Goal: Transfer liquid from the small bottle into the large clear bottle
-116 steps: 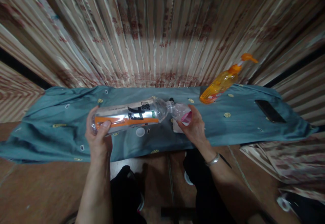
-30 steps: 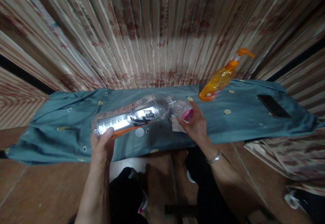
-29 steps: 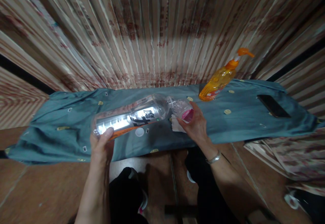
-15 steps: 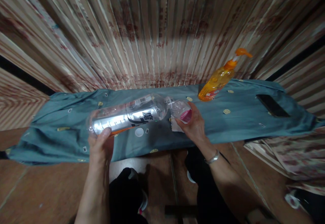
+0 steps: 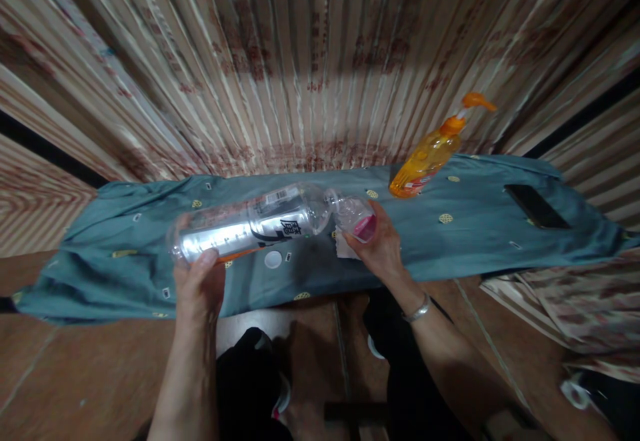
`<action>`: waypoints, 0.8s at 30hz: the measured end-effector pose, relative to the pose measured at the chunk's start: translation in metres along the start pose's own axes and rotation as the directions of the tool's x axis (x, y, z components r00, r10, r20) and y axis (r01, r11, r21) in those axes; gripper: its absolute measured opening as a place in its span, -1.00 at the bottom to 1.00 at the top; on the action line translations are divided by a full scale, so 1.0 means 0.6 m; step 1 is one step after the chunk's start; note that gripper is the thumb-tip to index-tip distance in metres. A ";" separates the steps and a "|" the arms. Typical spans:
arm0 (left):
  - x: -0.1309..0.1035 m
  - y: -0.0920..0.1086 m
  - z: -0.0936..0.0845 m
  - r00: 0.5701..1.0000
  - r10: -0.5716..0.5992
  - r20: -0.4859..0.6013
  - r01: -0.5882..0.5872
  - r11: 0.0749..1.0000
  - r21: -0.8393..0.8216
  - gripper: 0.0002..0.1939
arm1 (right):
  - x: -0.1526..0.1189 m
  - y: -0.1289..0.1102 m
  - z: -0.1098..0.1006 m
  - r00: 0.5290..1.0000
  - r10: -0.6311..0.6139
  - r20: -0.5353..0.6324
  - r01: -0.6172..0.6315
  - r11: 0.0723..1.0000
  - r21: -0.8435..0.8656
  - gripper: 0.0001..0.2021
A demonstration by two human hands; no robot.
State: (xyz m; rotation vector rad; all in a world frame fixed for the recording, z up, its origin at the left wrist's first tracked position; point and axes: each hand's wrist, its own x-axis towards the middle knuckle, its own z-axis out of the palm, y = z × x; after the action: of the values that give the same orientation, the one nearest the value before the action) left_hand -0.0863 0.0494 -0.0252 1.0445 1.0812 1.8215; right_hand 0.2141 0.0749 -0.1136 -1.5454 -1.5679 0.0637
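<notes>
My left hand (image 5: pixel 200 281) is closed round the base end of a large clear plastic bottle (image 5: pixel 245 224) with a silver label and dark lettering. The bottle lies tilted nearly level, its neck pointing right. A small clear plastic bottle (image 5: pixel 350 211) with a pink label is gripped by my right hand (image 5: pixel 377 244), which wears a silver bracelet at the wrist. Both necks point at each other and their mouths meet or nearly meet; I cannot tell if they touch. Below the small bottle shows a whitish piece of paper (image 5: pixel 346 247), partly behind my fingers. A white round cap (image 5: pixel 273 259) lies below the large bottle.
The bench has a teal patterned cloth (image 5: pixel 125 267). An orange pump bottle (image 5: pixel 425 164) stands at its back right, and a black phone (image 5: pixel 537 206) lies farther right. A pleated curtain (image 5: pixel 300 81) hangs behind. My legs are below the front edge.
Hardly anything differs. Both hands still hold the two bottles mouth to mouth, with only a very slight shift left of the bottles and the view.
</notes>
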 end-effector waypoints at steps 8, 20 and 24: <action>0.000 -0.003 0.005 1.000 -0.005 -0.030 0.001 0.993 -0.117 -0.18 | 0.000 0.004 0.000 1.000 0.019 0.014 -0.019 0.999 0.032 -0.15; -0.001 0.007 0.019 1.000 0.003 -0.021 -0.006 0.991 -0.133 -0.12 | 0.000 -0.001 -0.002 1.000 0.023 -0.006 -0.022 0.999 0.038 -0.20; 0.000 0.005 0.020 0.999 0.007 -0.036 -0.011 0.993 -0.121 -0.10 | -0.001 0.000 -0.002 1.000 0.006 -0.006 -0.006 0.999 0.031 -0.17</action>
State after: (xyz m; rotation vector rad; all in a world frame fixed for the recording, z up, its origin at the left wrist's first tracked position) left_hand -0.0761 0.0520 -0.0185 0.9502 0.9753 1.8948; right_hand 0.2145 0.0740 -0.1132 -1.5249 -1.5506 0.0869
